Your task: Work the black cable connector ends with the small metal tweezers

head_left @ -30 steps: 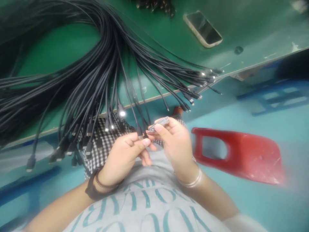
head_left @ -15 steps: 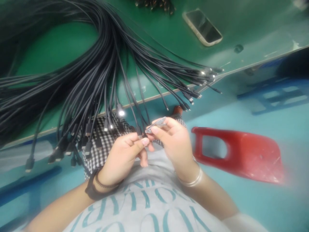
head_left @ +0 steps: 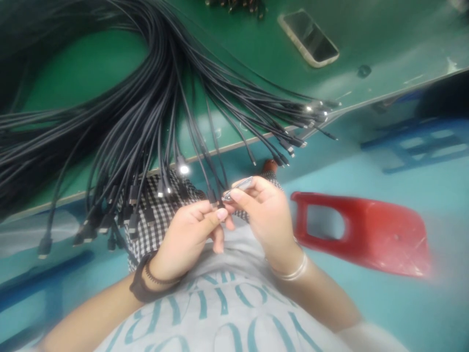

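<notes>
My right hand is closed on a small silver nail clipper, its thumb below the lever and its jaws turned left. My left hand pinches the plug end of a black cable between thumb and fingers, right at the clipper's jaws. Fingertips partly hide that plug. Beside it hangs another black cable plug, just above the left fingers. A thick bundle of black cables lies across the green table, with many plug ends hanging over its front edge.
A phone in a pale case lies on the table at upper right. To the right of my arm is a red plastic stool on the blue-green floor. Farther right stands a blue plastic stool. More connector ends lie at the top edge.
The clipper's lever sits closer to its body now. Both hands stay in almost the same place, and the cables have hardly moved.
</notes>
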